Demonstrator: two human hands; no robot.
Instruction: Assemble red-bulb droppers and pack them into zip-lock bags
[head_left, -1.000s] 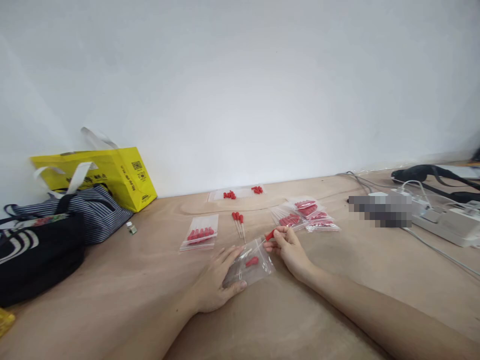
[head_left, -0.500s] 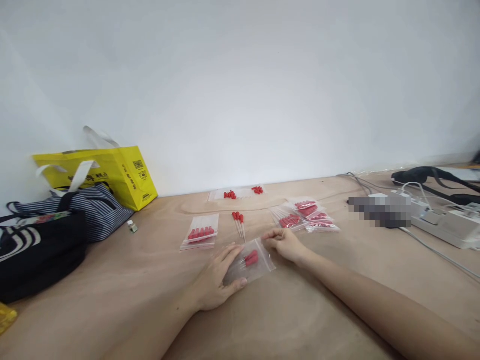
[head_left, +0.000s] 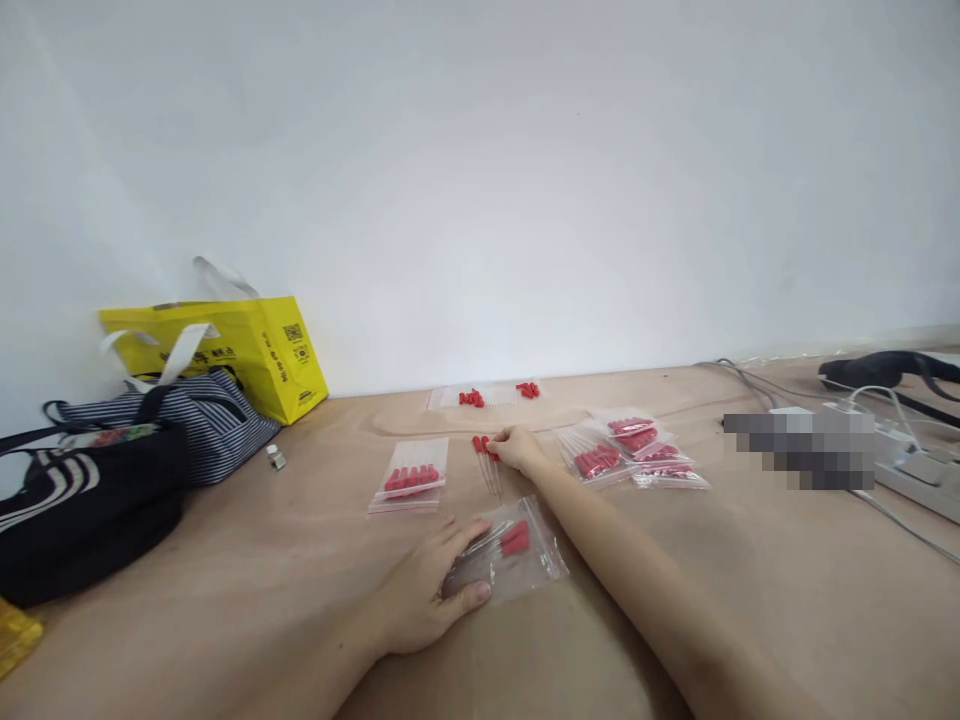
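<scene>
My left hand [head_left: 424,590] lies with thumb and fingers apart on the left end of a clear zip bag [head_left: 536,570]. Inside that bag are droppers with red rubber bulbs [head_left: 515,538] and thin clear tubes. My right hand [head_left: 517,450] reaches past the bag, fingertips pinched at the red bulb of a loose dropper [head_left: 492,447]. Beside it lies another loose dropper [head_left: 478,443], tube pointing towards me. The fingers partly cover the bulbs there, so their exact grip is hard to see.
A filled zip bag [head_left: 409,478] lies left of the loose droppers; several more filled bags [head_left: 634,435] overlap at right. A long bag [head_left: 495,398] lies by the wall. Bags, including a yellow one [head_left: 289,350], stand left beside a small bottle [head_left: 276,457]. Right are a power strip [head_left: 915,485] and cables.
My right hand has left the zip bag's open end and moved forward to the loose droppers. My left hand stays on the bag. The view has shifted slightly.
</scene>
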